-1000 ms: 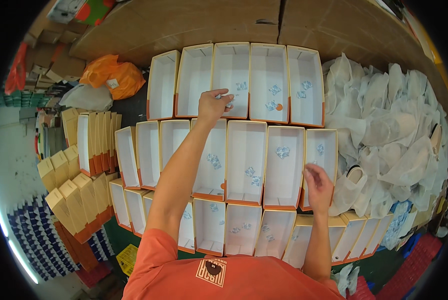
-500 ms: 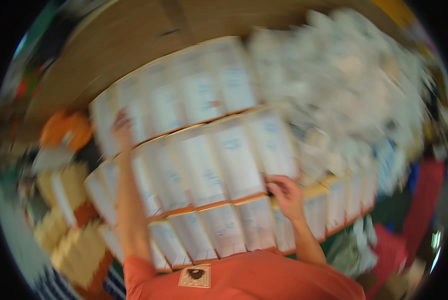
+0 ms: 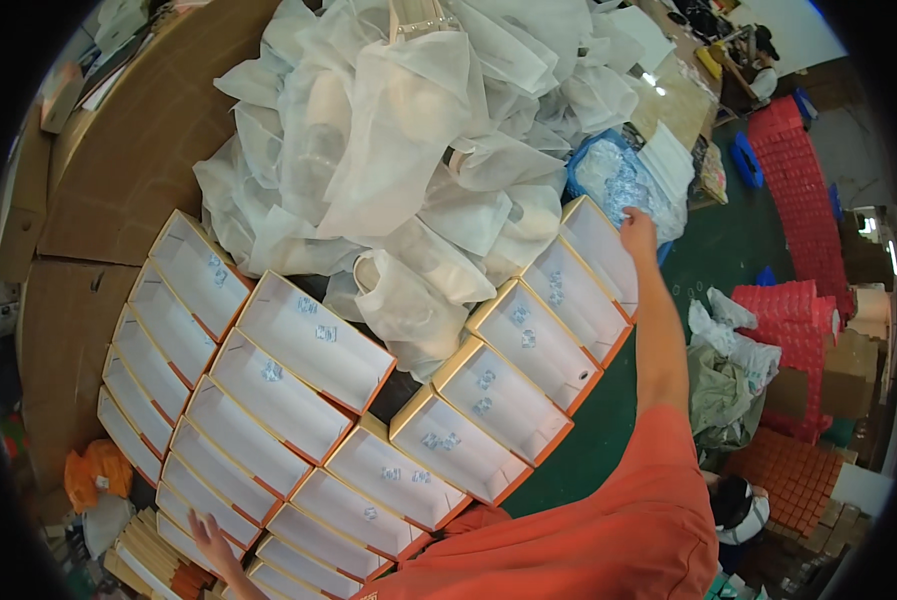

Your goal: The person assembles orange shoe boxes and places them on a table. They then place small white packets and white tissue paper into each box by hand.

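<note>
My right hand (image 3: 638, 234) is at the edge of a blue plastic bag (image 3: 579, 160) full of small clear sachets (image 3: 616, 180). Its fingers look curled together, and whatever they grip is hidden. At the lower left, my left hand (image 3: 209, 541) hovers over the open shoe boxes (image 3: 298, 335) with its fingers spread and nothing in them. These boxes have white insides and orange edges, and stand in tilted rows. Small blue-marked sachets (image 3: 439, 440) lie in many of them. Beyond the rows rises a heap of translucent white bags (image 3: 398, 130) with pale shoes inside.
Brown cardboard (image 3: 98, 210) borders the left side. An orange bag (image 3: 99, 474) lies at the lower left. Green floor (image 3: 583, 450) shows beyond the boxes on the right, with red stacks (image 3: 793, 310) farther out. Another person (image 3: 736, 508) is at the lower right.
The view has swung to the right. My right hand has moved from the boxes out to the blue bag. My left hand now appears over boxes at the lower left.
</note>
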`<state>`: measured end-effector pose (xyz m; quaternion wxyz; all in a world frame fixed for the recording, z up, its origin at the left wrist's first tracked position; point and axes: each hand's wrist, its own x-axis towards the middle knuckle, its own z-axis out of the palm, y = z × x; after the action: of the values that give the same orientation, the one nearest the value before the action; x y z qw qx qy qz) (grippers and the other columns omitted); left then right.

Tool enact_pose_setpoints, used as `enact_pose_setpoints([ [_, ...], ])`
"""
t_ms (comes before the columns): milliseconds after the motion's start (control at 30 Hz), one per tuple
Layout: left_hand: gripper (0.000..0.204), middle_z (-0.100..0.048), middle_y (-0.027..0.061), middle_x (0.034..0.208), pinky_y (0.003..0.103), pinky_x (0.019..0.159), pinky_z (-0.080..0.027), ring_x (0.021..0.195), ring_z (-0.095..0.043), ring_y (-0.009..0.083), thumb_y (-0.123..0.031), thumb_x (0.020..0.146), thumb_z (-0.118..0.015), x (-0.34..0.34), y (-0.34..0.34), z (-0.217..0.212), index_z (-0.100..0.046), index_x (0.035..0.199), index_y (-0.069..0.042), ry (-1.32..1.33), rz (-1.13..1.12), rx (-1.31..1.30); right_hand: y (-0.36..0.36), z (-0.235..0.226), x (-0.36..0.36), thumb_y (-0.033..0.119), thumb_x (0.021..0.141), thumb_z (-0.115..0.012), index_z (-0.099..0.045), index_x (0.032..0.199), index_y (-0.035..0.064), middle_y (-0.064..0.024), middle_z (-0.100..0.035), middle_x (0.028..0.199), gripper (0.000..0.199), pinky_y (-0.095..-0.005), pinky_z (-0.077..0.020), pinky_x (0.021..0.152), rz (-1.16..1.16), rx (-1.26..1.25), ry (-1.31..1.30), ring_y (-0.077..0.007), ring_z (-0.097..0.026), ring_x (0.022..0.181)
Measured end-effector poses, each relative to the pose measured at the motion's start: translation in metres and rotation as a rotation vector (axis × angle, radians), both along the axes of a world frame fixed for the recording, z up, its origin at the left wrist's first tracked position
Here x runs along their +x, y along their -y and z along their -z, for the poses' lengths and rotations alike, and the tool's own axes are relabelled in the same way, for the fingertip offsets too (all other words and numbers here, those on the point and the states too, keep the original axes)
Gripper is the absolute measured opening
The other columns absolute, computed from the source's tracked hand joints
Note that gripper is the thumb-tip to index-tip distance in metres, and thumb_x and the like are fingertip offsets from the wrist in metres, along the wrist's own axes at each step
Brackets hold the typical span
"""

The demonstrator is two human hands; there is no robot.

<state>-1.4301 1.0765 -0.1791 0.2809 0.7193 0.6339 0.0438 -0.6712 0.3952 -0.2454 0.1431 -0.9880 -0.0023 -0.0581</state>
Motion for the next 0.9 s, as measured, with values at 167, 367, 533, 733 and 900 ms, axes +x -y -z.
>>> enact_pose_setpoints([
  [167, 0.058, -0.053, 0.0219, 0.141, 0.041, 0.107, -0.040, 0.123, -0.055, 0.0301, -0.023, 0.094, -0.064, -0.110, 0.064, -0.009, -0.047, 0.143, 0.003, -0.122, -0.306, -0.056, 0.028, 0.055, 0.068, 0.012, 0.078, -0.068, -0.060, 0.132, 0.0078, -0.0269, -0.062, 0.125, 0.055, -0.0446, -0.0496, 0.093, -0.347, 0.015, -0.024, -0.0372, -0.063, 0.114],
  [367, 0.058, -0.057, 0.0252, 0.135, 0.043, 0.103, -0.042, 0.120, -0.057, 0.0328, -0.018, 0.089, -0.067, -0.158, 0.100, -0.018, -0.050, 0.139, 0.005, -0.455, -0.216, 0.053, 0.009, 0.076, 0.083, 0.018, 0.076, -0.074, -0.053, 0.138, 0.0078, -0.0257, -0.059, 0.130, 0.066, -0.0431, -0.0486, 0.096, -0.129, 0.230, -0.181, -0.0364, -0.060, 0.118],
  [533, 0.057, -0.052, 0.0234, 0.139, 0.043, 0.107, -0.041, 0.126, -0.052, 0.0323, -0.020, 0.092, -0.067, -0.132, 0.107, -0.022, -0.049, 0.138, 0.007, -0.374, -0.079, 0.247, 0.010, 0.073, 0.100, 0.023, 0.077, -0.074, -0.052, 0.139, 0.0066, -0.0247, -0.060, 0.130, 0.067, -0.0429, -0.0481, 0.098, -0.107, 0.199, -0.244, -0.0360, -0.060, 0.118],
  [733, 0.059, -0.046, 0.0256, 0.146, 0.047, 0.114, -0.032, 0.137, -0.040, 0.0407, -0.032, 0.087, -0.074, -0.023, 0.095, 0.002, -0.056, 0.134, -0.001, -0.213, -0.016, 0.204, 0.085, 0.111, 0.148, 0.023, 0.085, -0.071, -0.054, 0.132, -0.0055, -0.0236, -0.061, 0.125, 0.057, -0.0412, -0.0467, 0.100, -0.271, 0.142, -0.173, -0.0360, -0.059, 0.114],
  [900, 0.054, -0.047, 0.0265, 0.144, 0.046, 0.112, -0.035, 0.137, -0.040, 0.0416, -0.025, 0.084, -0.074, -0.020, 0.127, -0.057, -0.058, 0.132, -0.006, -0.147, -0.045, 0.289, 0.107, 0.098, 0.135, 0.029, 0.079, -0.076, -0.051, 0.140, 0.0017, -0.0239, -0.058, 0.135, 0.072, -0.0457, -0.0446, 0.103, -0.149, -0.220, 0.002, -0.0397, -0.057, 0.120],
])
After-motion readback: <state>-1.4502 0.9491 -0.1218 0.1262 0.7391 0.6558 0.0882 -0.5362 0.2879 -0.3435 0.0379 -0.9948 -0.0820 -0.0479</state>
